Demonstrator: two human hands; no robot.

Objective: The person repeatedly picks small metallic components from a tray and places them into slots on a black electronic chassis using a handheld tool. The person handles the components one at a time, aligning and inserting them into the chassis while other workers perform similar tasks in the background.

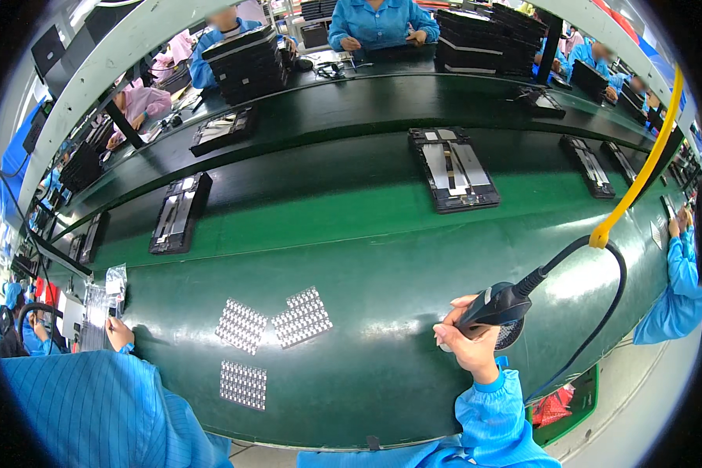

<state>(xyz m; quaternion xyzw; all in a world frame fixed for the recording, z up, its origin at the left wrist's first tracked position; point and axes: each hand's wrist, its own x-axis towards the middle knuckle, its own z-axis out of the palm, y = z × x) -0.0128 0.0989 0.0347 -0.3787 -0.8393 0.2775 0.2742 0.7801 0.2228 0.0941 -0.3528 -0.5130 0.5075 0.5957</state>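
Note:
My right hand (472, 337) is wrapped round a black corded handheld scanner (493, 306), holding it above the green worktop (382, 288). Its thick cable (620, 285) loops up to a yellow hanging strap (643, 175). At the far left, my left hand (119, 334) closes its fingers at the edge of a clear plastic sheet (96, 316); the sleeve (93, 405) hides much of that forearm. Between the hands lie three sheets of small silvery labels in rows: one on the left (241, 326), one on the right (302, 317) and one nearer me (243, 384).
Beyond the worktop, opened tablet-like devices lie along a green conveyor, one at centre (454, 170), another at left (181, 212). Black tray stacks (246, 66) stand on the shelf behind. A co-worker's sleeve (671, 304) reaches in at right. Below is a green crate (585, 402).

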